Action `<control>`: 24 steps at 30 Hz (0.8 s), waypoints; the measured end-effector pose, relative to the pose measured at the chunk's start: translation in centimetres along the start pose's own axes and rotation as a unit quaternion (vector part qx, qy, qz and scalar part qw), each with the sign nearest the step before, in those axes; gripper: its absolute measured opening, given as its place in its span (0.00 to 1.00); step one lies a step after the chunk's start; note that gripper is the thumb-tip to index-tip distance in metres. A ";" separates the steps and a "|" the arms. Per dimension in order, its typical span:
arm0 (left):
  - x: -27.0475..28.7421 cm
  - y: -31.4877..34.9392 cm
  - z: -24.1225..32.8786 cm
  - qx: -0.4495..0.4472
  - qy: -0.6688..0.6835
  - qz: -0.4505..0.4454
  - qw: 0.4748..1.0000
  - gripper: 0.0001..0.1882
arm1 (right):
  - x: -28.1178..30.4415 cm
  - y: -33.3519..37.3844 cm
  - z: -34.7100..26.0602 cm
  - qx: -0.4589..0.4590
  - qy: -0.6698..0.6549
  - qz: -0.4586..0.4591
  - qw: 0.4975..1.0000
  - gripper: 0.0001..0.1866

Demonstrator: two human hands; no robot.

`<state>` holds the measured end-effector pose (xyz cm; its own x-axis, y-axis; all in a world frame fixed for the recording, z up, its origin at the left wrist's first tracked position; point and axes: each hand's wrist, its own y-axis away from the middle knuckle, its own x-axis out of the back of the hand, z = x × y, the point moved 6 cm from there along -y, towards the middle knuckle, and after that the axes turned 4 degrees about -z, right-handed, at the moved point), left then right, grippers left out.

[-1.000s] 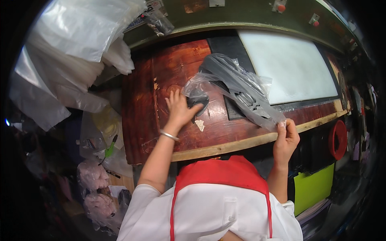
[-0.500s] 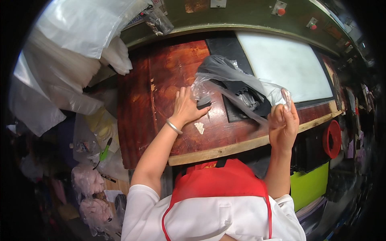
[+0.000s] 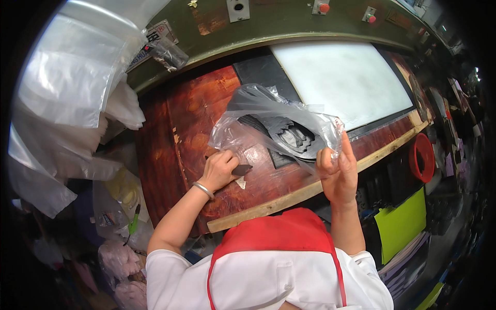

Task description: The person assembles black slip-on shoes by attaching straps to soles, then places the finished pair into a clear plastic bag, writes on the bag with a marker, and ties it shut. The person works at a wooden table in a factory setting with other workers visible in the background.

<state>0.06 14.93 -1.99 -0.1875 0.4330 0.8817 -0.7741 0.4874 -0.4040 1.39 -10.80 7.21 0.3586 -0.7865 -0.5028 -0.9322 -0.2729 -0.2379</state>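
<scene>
My right hand [image 3: 338, 173], raised near the table's front edge, pinches the rim of a clear plastic bag [image 3: 227, 126] and holds its mouth up. Inside the bag lies a stack of black, flat cut pieces [image 3: 302, 147] with jagged inner edges, partly veiled by the film. My left hand [image 3: 219, 168] rests low over the reddish-brown table [image 3: 155, 155], beside the bag's left side. Its fingers are closed around a small dark flat piece [image 3: 242, 170], whose tip sticks out at the thumb. How many pieces it holds is hidden.
A white board [image 3: 341, 77] lies on a black mat [image 3: 263, 75] at the back, below a green machine panel [image 3: 289, 23] with red buttons. Plastic bags [image 3: 67, 93] hang at left. A red bowl-like container [image 3: 422, 157] sits at right. A wooden strip [image 3: 268, 206] edges the table.
My left hand has moved nearer and closed on the dark piece. My right hand still holds the bag rim, now lower, and the black stack shows more. The whole view has shifted.
</scene>
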 end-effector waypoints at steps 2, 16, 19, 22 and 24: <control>1.2 -0.4 0.9 -0.014 0.021 -0.002 1.000 0.16 | 0.1 0.3 0.2 -0.006 -0.027 0.003 1.000 0.40; -4.0 -19.0 4.3 -0.130 0.019 -0.107 0.986 0.26 | 0.4 1.3 0.3 -0.007 -0.001 -0.008 1.000 0.46; -2.0 -18.2 4.3 -0.157 0.056 -0.063 0.984 0.16 | 1.1 1.1 -0.3 -0.005 -0.008 0.016 1.000 0.45; 0.9 -13.7 5.8 -0.192 0.080 -0.099 0.973 0.10 | 1.6 0.7 -0.4 -0.004 -0.038 0.035 0.999 0.43; 2.9 -9.9 8.2 -0.205 0.035 0.033 0.978 0.11 | 1.7 0.3 -0.1 -0.021 -0.054 0.044 0.997 0.42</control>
<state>2.23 5.08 6.59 -0.1756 0.5178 0.8373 -0.4511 0.7136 -0.5360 1.74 -12.29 6.39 0.2755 -0.7444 -0.6082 -0.9610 -0.2293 -0.1546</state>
